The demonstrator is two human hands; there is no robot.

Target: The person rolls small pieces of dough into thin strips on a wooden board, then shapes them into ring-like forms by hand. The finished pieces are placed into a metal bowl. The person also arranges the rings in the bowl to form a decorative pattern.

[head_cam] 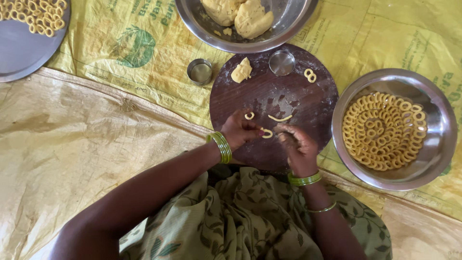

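- Pinching a curled dough strip (pixel 267 133) between both sets of fingertips, left hand (pixel 240 130) and right hand (pixel 296 144) meet over the board's (pixel 231 103) near edge.
- Strip's open ends face the right hand; both are equally near.
- A straight strip (pixel 280 118) lies just beyond, crosswise.

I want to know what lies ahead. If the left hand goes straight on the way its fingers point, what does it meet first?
The left hand points right, holding a dough ring. Straight on, it would likely first meet the right hand, which is at the same ring.
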